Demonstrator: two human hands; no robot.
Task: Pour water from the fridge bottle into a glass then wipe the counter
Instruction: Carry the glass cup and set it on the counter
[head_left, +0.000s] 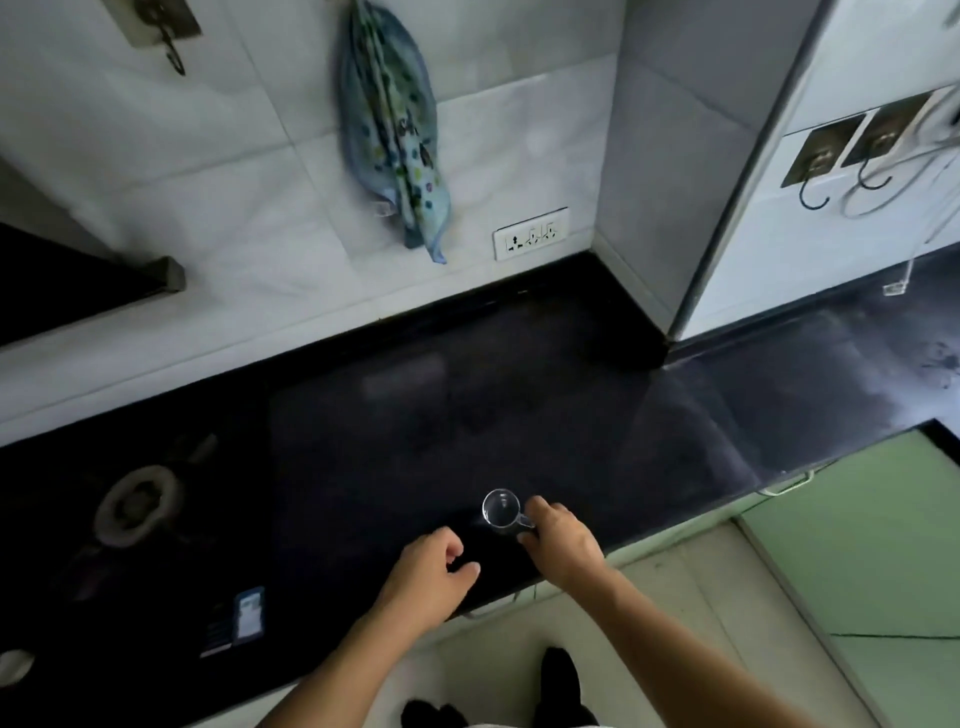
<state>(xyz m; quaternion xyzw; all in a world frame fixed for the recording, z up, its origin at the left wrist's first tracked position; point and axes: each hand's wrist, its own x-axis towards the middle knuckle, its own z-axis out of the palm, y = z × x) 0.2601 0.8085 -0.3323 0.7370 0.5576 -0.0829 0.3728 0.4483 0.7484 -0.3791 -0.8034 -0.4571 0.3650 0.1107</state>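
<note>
A small clear glass mug (500, 509) stands upright on the black counter (519, 395), close to its front edge. My right hand (558, 538) is at the mug's right side, and its thumb and fingers pinch the handle. Just left of the mug, my left hand (434, 571) hovers over the counter edge with loosely curled fingers and holds nothing. A blue patterned cloth (397, 130) hangs on the tiled wall above the counter. No bottle is in view.
A gas hob with a burner (135, 504) lies at the left of the counter. A socket plate (530, 232) sits low on the wall. A tiled pillar (670, 182) juts out at the back right, with wall hooks (841, 156) beyond it.
</note>
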